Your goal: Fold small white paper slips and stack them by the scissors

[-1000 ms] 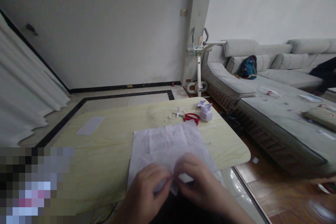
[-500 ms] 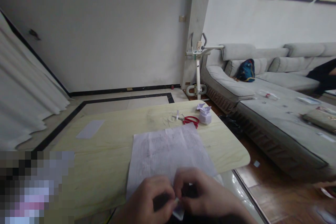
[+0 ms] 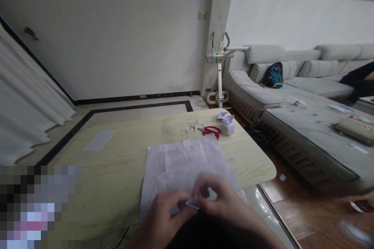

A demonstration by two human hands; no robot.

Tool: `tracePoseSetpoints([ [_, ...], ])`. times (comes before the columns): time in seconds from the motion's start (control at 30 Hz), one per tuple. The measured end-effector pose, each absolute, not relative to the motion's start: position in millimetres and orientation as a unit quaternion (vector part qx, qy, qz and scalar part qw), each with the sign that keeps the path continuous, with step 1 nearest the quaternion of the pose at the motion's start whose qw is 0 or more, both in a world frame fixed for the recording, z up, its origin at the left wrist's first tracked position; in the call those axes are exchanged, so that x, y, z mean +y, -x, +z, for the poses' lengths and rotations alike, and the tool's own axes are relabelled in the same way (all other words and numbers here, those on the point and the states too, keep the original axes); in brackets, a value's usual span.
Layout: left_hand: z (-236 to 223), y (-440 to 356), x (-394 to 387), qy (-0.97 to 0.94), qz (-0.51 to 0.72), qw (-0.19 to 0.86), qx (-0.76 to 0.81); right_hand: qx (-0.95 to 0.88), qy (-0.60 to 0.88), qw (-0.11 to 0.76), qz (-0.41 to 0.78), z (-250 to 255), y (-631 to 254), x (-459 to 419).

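Between my fingertips is a small piece of folded white paper (image 3: 193, 203), partly hidden by the fingers. My left hand (image 3: 167, 210) pinches it from the left, thumb and forefinger closed on it. From the right, my right hand (image 3: 215, 195) is closed on the same piece, its fingers slightly blurred. Both hands are over the near edge of a large printed sheet (image 3: 181, 163) lying on the wooden table. Beyond that sheet lie red-handled scissors (image 3: 212, 131), and beside them is a stack of folded white paper pieces (image 3: 228, 126).
Thin paper scraps (image 3: 187, 131) lie by the scissor blades. A blank paper slip (image 3: 99, 141) rests on the left of the pale wooden table (image 3: 117, 186). To the right is a grey sofa (image 3: 309, 140) with a blue bag (image 3: 274, 75); exercise equipment (image 3: 219, 74) stands behind the table.
Both hands dipped toward me with the folded paper, then rose slightly again. The paper piece has turned between the fingertips. The scissors and sheets stay put; the camera view shifts a little.
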State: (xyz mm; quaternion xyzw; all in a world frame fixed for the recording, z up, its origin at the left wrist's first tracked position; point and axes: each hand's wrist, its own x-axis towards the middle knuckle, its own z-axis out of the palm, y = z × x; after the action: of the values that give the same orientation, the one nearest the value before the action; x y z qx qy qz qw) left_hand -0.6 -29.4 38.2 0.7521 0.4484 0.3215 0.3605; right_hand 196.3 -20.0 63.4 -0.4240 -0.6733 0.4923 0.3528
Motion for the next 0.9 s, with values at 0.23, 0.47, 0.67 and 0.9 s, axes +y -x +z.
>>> tracePoseSetpoints([
  [0.23,23,4,-29,-0.748,0.305,0.354,0.471,-0.663,0.410,0.390,0.491,57,-193,-18],
  [0.47,22,1,-30,-0.724,0.321,0.351,0.500,-0.642,0.401,0.428,0.494,54,-192,-19],
  [0.67,23,0,-31,-0.730,0.317,0.359,0.488,-0.608,0.393,0.418,0.549,51,-193,-19],
  [0.9,20,-1,-31,-0.714,0.322,0.366,0.502,-0.610,0.411,0.416,0.535,52,-193,-18],
])
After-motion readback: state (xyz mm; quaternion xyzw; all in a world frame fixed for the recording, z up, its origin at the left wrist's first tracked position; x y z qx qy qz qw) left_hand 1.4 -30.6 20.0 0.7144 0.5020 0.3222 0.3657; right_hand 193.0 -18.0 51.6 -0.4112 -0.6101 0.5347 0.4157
